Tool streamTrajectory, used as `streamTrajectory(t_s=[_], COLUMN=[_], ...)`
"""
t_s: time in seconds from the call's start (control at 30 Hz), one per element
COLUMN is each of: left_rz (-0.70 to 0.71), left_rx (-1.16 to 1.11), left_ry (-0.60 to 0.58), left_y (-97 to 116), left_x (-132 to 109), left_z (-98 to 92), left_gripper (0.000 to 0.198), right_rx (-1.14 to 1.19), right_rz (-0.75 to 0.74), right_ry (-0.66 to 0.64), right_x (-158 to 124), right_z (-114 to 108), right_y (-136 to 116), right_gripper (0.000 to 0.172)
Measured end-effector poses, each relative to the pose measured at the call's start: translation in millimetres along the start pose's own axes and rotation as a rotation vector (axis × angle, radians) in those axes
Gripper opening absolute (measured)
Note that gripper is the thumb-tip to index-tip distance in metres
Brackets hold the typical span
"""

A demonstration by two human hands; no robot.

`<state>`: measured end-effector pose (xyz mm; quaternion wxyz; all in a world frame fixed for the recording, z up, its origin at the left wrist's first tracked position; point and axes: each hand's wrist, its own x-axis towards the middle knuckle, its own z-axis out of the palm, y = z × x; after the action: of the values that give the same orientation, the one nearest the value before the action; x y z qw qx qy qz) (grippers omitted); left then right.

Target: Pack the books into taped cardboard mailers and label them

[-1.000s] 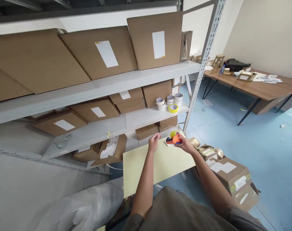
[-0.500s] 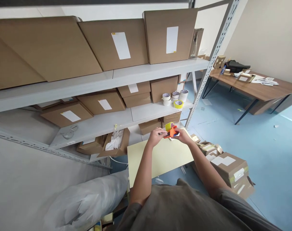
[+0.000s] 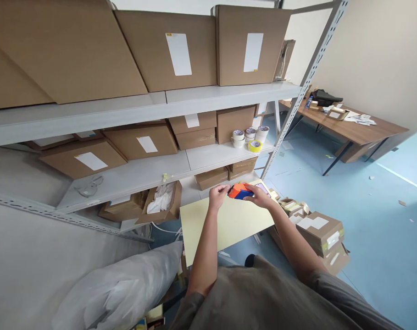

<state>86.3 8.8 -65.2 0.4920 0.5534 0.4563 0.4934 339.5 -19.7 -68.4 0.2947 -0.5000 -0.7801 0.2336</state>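
My right hand is wrapped around an orange and blue tape dispenser, held above a pale yellow board. At the dispenser's left end, by its dark edge, my left hand is closed with its fingertips pinched together. What lies between those fingertips is too small to make out. The roll inside the dispenser is not visible from this angle. Beside my right hand, partly hidden, a thing with a lit screen like a phone rests on the board.
Rolls of white tape and a yellow tape roll stand on the middle shelf. Cardboard boxes fill the rack. Stacked boxes sit on the floor at right, a grey plastic-wrapped bundle at left.
The dispenser has turned in my hands, so its blue side shows and the yellow roll is out of sight. My left hand has shifted slightly left. The view has swung a little right.
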Motion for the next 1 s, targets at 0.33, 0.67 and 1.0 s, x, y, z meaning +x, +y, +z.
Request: streamTrajectory(t_s=[0.33, 0.67, 1.0], left_rz=[0.221, 0.203, 0.025], left_rx=[0.325, 0.431, 0.444], left_ry=[0.288, 0.453, 0.584], left_y=[17, 9, -14], left_x=[11, 29, 35], left_z=[-9.2, 27.7, 15.1], left_gripper=[0.024, 0.089, 0.078], right_rx=[0.163, -0.079, -0.231], right_rz=[-0.045, -0.096, -0.129], right_ry=[-0.120, 0.145, 0.055], right_x=[29, 94, 231], right_z=[-19, -9, -12], right_y=[23, 79, 116], right_gripper=[0.050, 0.045, 0.041])
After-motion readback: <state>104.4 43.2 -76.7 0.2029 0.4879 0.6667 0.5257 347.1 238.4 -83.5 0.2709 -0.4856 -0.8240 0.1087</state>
